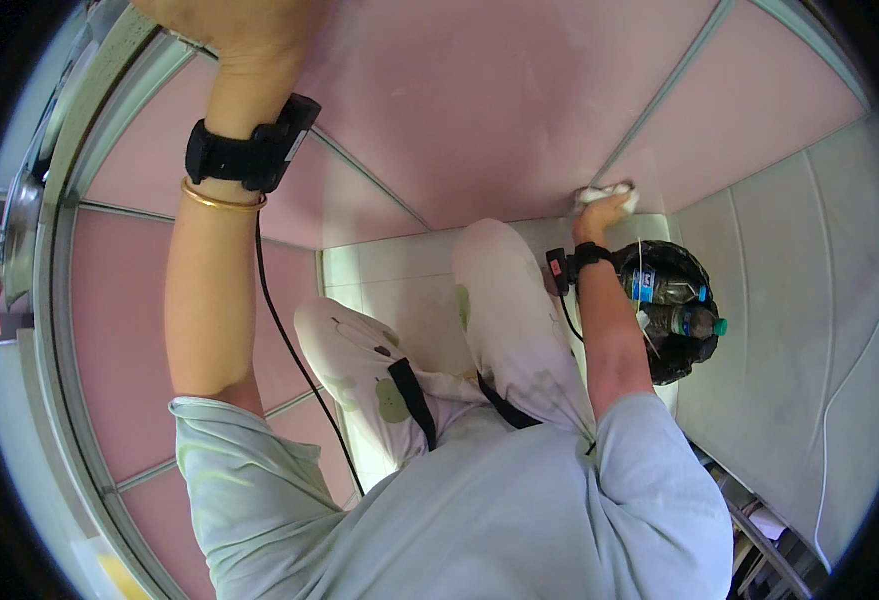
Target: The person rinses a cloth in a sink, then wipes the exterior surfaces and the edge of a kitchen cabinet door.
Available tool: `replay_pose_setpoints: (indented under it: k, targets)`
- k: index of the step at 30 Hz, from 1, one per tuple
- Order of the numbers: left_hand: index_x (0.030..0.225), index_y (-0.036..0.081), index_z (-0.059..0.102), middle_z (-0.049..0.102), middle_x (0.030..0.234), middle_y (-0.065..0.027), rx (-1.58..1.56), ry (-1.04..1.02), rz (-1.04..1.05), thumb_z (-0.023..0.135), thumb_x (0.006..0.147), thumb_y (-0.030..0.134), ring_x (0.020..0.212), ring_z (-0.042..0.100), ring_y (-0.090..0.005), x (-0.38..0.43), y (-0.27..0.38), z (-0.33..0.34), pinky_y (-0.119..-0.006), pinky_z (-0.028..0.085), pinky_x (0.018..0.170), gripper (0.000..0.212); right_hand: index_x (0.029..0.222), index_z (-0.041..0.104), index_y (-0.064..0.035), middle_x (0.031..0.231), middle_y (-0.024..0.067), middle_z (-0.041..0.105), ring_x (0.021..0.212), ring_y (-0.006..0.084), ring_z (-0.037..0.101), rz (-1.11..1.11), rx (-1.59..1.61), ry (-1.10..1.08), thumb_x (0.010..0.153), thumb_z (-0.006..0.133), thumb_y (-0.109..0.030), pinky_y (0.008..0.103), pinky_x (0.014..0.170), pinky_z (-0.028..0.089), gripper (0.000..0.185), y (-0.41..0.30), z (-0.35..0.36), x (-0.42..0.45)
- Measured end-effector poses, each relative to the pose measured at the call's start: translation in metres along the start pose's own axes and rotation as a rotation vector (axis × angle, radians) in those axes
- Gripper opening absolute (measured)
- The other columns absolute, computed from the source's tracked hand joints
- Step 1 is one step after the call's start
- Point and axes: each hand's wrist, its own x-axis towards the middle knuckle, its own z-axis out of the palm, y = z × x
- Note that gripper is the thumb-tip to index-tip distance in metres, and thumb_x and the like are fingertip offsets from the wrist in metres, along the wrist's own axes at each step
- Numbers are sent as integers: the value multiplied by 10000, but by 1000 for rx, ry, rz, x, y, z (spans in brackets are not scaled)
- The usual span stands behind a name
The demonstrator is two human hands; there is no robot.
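Observation:
Down at the foot of the pink cabinet panels (484, 105), my right hand (601, 219) grips a crumpled white cloth (610, 196). The cloth presses against the panel near the lower end of a metal strip (661, 94). My left hand (218, 22) is raised by the counter edge (120, 56), cut off by the top of the picture. Its fingers are out of sight, so I cannot tell whether it grips the edge. Each wrist wears a black strapped device, with a gold bangle (222, 199) below the left one.
Beside my right forearm stands a bin lined with a black bag (676, 367), holding plastic bottles (691, 321). A tiled wall (777, 247) rises at the right, with a white cable (826, 450) along it. My bent knees (495, 255) are close to the cabinet. A black cable (282, 322) hangs by my left arm.

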Motion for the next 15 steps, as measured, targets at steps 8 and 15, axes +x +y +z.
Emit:
replay_pose_setpoints:
  k: [8,15]
  targets:
    - [705,65,530,455,640,-65,5,138,37,540,895,245,580,419,-235,-14,-9,19,-335,296,583,262,1313,399,-34,1265,120,503,1141,259,472,370,-814,-758,840,534,-399,389,962,405,612,134,-34,16]
    - [746,207,676,641,720,51,193,-14,8,596,834,424,586,572,-162,-25,-45,8,-278,383,543,248,1238,428,-10,1240,117,489,1119,276,476,453,-407,-780,813,573,-271,418,966,420,520,91,-18,-26]
